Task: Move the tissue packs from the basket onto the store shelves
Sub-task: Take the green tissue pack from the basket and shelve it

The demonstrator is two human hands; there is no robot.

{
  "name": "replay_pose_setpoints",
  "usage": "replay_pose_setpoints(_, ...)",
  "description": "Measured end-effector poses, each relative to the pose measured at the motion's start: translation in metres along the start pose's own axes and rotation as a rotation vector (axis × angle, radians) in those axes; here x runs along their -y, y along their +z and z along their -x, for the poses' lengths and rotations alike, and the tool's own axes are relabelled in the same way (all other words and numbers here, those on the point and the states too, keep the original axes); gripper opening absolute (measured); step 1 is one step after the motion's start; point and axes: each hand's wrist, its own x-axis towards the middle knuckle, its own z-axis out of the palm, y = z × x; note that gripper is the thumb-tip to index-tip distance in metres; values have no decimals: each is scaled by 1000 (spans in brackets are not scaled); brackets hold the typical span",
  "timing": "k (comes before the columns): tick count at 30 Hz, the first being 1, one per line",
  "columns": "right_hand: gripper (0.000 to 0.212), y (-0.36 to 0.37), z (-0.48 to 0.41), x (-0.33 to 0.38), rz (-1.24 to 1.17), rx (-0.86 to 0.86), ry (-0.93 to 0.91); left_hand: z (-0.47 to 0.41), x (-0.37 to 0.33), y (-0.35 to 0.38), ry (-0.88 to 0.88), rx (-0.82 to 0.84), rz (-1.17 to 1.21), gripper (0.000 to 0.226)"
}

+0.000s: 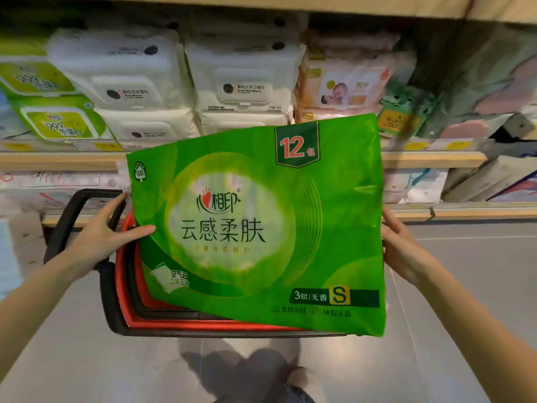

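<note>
Two hands: we hold one green tissue pack between them, above the basket.
Left hand: our palm presses the pack's left edge, thumb lying across its front face, fingers behind it out of sight.
Right hand: we cup the pack's right edge; the fingers wrap behind, so we cannot tell how far they curl.
Tissue pack: we carry it flat-faced toward us, slightly tilted, its top edge in front of the shelf edge.
Basket: red with a black handle, on the grey floor directly beneath the pack.
Shelves: white wipe packs stand stacked behind our pack, green-labelled ones at left.
</note>
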Motion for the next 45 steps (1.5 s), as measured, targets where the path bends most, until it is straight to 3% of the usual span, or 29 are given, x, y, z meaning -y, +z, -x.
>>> replay_pose_setpoints(2,92,-1,2,0,8,-4,4,1,3,-1,-20,18,10,92)
replay_pose_setpoints(5,115,1,9,3,59,23,31,3,3,-1,8,38,5,90)
replay_pose_setpoints(9,120,6,24,9,74,30,41,16,-6,-2,-2,138,32,79)
replay_pose_setpoints(12,113,13,39,19,86,8,47,30,-17,2,4,111,-27,70)
replay_pose_setpoints(14,100,19,49,28,111,-10,46,36,-21,3,45,20,-133,80)
replay_pose_setpoints(16,90,28,60,40,136,-31,14,45,-29,8,60,-10,-109,87)
replay_pose_setpoints(19,100,41,73,53,160,-44,-30,54,-39,23,19,-23,82,74)
replay_pose_setpoints(25,98,71,104,65,302,-4,-200,55,-43,38,-80,-34,192,84)
replay_pose_setpoints(32,118,84,102,39,601,-73,-356,42,-37,43,-70,-34,166,97)
replay_pose_setpoints(39,105,83,83,31,807,-129,-548,25,-29,38,-25,-1,44,114)
replay_pose_setpoints(45,100,83,81,33,821,-99,-565,30,-31,43,4,-40,137,117)
